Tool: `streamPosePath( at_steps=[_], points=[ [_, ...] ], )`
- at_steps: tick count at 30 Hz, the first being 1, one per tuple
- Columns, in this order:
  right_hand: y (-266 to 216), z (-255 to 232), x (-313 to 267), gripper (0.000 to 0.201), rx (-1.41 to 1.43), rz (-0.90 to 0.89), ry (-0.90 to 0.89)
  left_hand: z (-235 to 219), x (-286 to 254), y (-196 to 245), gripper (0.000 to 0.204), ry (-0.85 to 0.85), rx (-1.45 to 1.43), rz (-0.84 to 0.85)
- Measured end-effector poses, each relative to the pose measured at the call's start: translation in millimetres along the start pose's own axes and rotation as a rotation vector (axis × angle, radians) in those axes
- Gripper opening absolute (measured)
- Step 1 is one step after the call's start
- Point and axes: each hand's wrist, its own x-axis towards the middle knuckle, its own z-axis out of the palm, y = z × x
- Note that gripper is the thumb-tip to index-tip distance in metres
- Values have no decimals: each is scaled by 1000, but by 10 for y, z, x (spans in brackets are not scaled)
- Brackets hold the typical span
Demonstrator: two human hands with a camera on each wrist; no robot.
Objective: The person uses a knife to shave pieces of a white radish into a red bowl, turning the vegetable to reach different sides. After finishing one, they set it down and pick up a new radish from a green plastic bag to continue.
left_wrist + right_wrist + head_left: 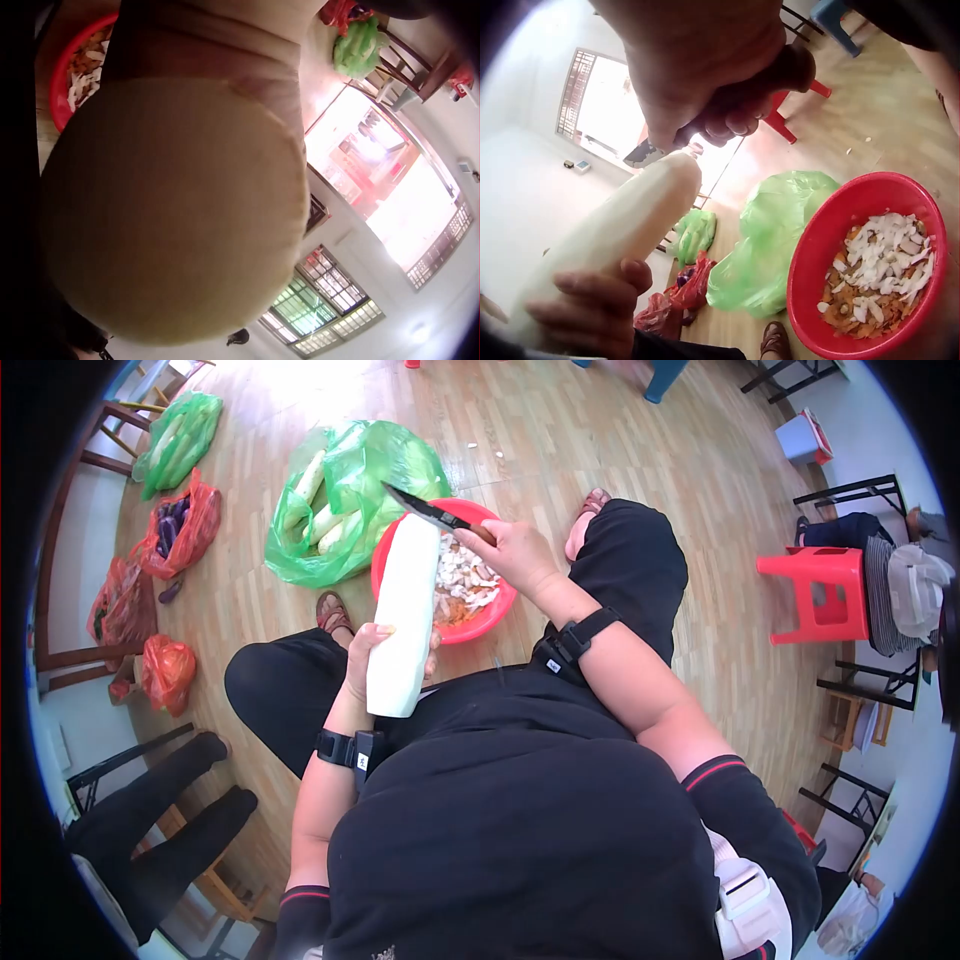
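Note:
A long, pale peeled daikon [403, 622] slants up from the lap in the head view. My left hand [365, 650] grips it near its lower end, thumb across the front and fingers round the far side. My right hand [520, 555] holds a knife [425, 510] by its brown handle, with the dark blade lying across the daikon's top end. Beneath is a red basin [802, 300], partly behind the daikon, with white peelings [889, 255] heaped over orange ones [847, 315]. The daikon's broad cut end [176, 217] fills most of the left wrist view.
A green bag [370, 470] of white radishes stands beyond the basin. Red bags [180, 525], one with eggplants, and another green bag [180, 440] line the left side. A red stool [820, 595] stands at right. The person's knees flank the basin.

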Motion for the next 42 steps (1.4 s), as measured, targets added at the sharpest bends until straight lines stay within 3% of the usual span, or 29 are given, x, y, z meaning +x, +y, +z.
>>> streamPosePath(
  at_steps=[2,4,9,13,16,23,26,30,33,35,37,39,42],
  points=[
    [62,-15,31,45,-104,75,30,21,-16,15,65,4,-9,-2],
    [125,10,34,46,-92,70,35,87,-31,25,69,-24,132,-5],
    [56,-26,10,47,-18,143,5,38,-17,-1,68,-42,104,-44],
    [4,-38,15,48,52,134,-9,63,-10,2,65,-4,111,-28],
    [-48,-7,-29,44,133,-6,-1,65,-7,14,62,44,140,-18],
    [-144,-4,-102,43,206,-202,-248,-22,26,-19,57,208,168,10],
    [-225,-64,-120,44,35,-207,-438,-18,23,-18,56,247,170,-27],
    [-151,-7,-122,43,53,-239,-401,0,30,-24,56,236,184,-33],
    [-31,-23,-53,40,52,-109,-267,7,32,-35,55,226,227,-31],
    [65,-72,6,37,-68,2,-77,-9,39,-33,55,164,243,-36],
    [-77,-186,-19,37,-124,46,-107,30,37,-24,55,173,251,-38],
    [-242,-229,-73,38,106,52,-235,26,39,-14,55,190,252,-32],
    [-209,-116,-94,39,54,-99,-294,-11,43,-27,54,204,251,-28]
  ],
)
